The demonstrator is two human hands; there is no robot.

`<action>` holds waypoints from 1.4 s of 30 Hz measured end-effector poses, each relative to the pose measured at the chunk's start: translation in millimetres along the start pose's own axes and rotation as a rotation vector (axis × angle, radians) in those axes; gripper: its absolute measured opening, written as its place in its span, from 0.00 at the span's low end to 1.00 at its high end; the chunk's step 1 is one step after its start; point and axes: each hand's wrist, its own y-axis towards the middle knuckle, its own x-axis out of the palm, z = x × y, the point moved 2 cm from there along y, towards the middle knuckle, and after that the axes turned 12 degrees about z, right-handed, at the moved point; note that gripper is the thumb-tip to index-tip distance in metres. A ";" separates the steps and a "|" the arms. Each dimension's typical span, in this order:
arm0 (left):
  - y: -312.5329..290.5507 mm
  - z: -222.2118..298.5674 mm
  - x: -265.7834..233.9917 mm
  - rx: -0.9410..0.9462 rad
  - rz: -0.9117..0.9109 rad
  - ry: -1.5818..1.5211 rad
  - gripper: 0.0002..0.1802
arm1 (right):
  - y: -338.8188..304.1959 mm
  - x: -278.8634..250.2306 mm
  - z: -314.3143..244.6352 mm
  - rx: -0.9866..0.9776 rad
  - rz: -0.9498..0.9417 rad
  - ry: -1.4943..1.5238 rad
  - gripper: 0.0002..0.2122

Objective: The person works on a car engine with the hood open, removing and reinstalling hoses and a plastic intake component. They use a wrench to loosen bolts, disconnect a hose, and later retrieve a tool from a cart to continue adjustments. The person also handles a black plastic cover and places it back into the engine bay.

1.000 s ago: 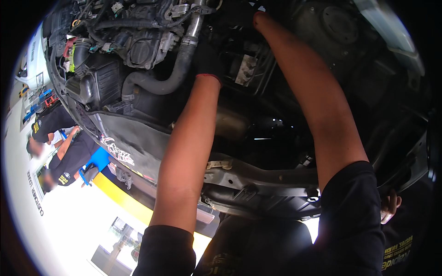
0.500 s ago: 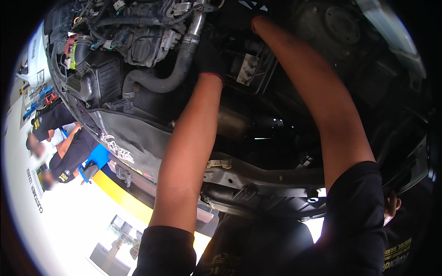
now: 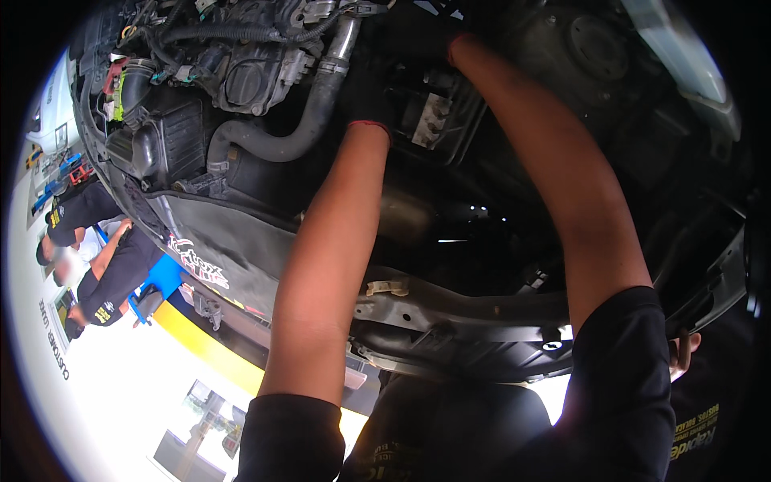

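Observation:
Both my arms reach deep into a car's engine bay. My left hand (image 3: 365, 96), in a dark glove with a red cuff, is beside the lower end of a silver metal pipe (image 3: 344, 40) that joins a curved black hose (image 3: 293, 145). Its fingers are lost in shadow. Farther in, my right hand (image 3: 422, 36) wears a similar dark glove, and its fingers do not show either. Between my wrists sits a metal block with lines (image 3: 431, 120), closest to my left cuff. Whether either hand holds anything is hidden.
A black air filter box (image 3: 173, 136) and the engine (image 3: 257, 80) lie to the left. A dark fender cover (image 3: 233, 233) drapes over the front edge, near the radiator support (image 3: 458, 309). Two people (image 3: 100, 257) are at far left; another person's hand (image 3: 684, 353) is at right.
The view has shifted slightly. My right glove sits a touch farther right in the picture, while both arms keep nearly the same reach. The people at left have moved a little.

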 end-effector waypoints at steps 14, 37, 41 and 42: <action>-10.6 -1.4 12.1 0.364 0.168 0.213 0.23 | -15.7 -23.6 -18.4 -0.247 0.178 0.079 0.10; 14.8 0.9 -6.2 0.446 0.602 0.218 0.18 | -15.3 -10.3 -23.0 -0.420 0.238 -0.219 0.07; -7.9 9.8 27.5 0.235 0.525 0.146 0.22 | -20.7 -3.8 5.0 -0.424 0.306 -0.218 0.08; -9.2 12.3 25.1 0.235 0.550 0.093 0.19 | -17.2 -3.0 -0.5 -0.393 0.264 -0.190 0.08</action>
